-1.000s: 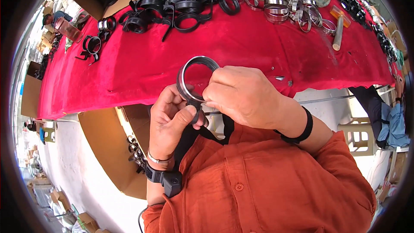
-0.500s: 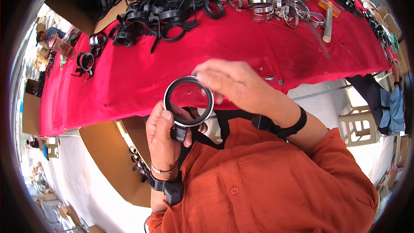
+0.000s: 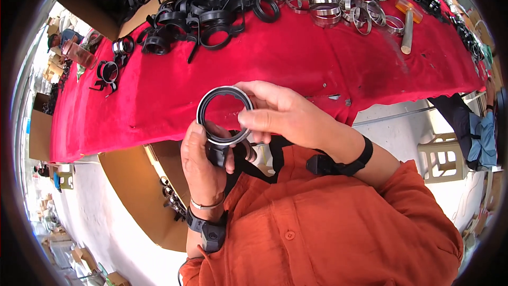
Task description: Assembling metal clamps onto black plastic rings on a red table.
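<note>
Upright in front of my chest is a black ring with a silver metal band around its rim [image 3: 224, 90]. A short black block sticks out below it, and my left hand [image 3: 203, 161] grips that block with the thumb in front. My right hand [image 3: 286, 111] has hold of the ring's right side, its thumb on the near face and the fingers reaching behind. The right fingertips are partly hidden by the ring. A pile of black ring clamps [image 3: 216, 37] and a heap of silver metal bands [image 3: 325, 8] lie beyond my hands on the red cloth [image 3: 296, 58].
A hammer with an orange head and pale handle [image 3: 407, 32] lies at the far right. Two loose black rings [image 3: 107, 72] sit at the left. An open cardboard box [image 3: 127, 190] stands below the table's front edge. To the right are a beige stool [image 3: 442, 161] and another person [image 3: 481, 137].
My right hand has come down onto the ring's right side, its thumb now at the rim. The ring has shifted slightly up and left.
</note>
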Motion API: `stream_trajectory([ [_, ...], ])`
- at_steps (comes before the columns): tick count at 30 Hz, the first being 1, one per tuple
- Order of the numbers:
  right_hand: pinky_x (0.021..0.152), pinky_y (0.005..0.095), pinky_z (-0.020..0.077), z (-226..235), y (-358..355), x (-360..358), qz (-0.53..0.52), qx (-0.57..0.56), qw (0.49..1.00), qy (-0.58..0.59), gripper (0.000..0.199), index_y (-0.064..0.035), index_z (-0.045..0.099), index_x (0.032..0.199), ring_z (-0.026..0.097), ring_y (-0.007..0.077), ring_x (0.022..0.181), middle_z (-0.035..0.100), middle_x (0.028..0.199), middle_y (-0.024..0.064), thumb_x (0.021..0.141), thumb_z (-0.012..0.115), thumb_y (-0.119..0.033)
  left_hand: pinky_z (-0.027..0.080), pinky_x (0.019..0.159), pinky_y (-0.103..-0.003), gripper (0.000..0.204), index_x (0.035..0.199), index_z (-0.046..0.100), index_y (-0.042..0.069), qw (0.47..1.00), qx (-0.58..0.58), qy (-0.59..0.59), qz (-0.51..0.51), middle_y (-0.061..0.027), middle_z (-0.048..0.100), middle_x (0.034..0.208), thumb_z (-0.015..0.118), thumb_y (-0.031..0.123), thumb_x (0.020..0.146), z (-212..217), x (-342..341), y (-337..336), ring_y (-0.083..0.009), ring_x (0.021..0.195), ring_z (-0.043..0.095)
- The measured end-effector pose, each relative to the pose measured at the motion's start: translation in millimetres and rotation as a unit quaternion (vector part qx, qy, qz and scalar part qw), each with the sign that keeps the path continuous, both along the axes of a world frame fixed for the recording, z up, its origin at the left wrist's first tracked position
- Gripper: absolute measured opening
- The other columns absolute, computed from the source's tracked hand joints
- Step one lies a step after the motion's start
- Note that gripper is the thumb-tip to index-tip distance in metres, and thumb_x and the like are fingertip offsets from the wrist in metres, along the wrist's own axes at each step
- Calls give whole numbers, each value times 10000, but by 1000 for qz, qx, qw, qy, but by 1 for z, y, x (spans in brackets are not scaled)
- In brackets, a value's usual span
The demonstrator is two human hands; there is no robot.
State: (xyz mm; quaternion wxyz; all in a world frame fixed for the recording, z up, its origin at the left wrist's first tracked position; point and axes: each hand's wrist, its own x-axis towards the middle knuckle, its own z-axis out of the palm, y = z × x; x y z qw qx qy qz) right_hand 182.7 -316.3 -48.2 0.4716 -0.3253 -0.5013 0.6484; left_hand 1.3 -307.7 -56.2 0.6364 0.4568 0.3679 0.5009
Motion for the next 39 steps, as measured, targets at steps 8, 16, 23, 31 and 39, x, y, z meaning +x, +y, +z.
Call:
stream_trajectory([
  [8,602,220,477,-9,-2,-5,-3,-44,995,87,448,6,367,1306,568,96,663,562,878,37,916,505,-165,366,362,-243,345,836,504,28,987,-138,-81,-24,-129,574,639,400,336,951,6,5,-1,-156,390,469],
  [16,670,234,469,3,-3,27,-99,-42,992,-59,345,13,490,1194,581,103,783,585,850,31,907,538,-174,342,432,-218,178,756,518,37,919,193,337,73,-37,538,627,562,172,863,19,-52,76,-81,498,460],
  [23,674,345,460,20,20,70,-105,165,878,-436,274,14,554,1016,583,254,768,584,808,131,842,574,-198,462,591,-435,188,901,560,38,666,338,620,241,-179,619,768,615,194,810,-16,-196,246,-388,700,594],
  [31,698,368,465,-6,132,92,-281,279,740,-543,337,37,538,1050,597,262,775,563,900,184,812,614,-189,453,865,-409,432,1182,470,-39,552,510,610,249,-198,536,1158,622,121,811,-4,-150,246,-366,1034,535],
  [39,644,411,433,6,110,93,-297,174,816,-465,211,-14,521,747,557,345,721,568,743,174,771,627,-195,464,832,-295,360,1191,508,3,822,401,405,-3,-113,522,1211,592,77,849,19,-31,133,-206,1081,527],
])
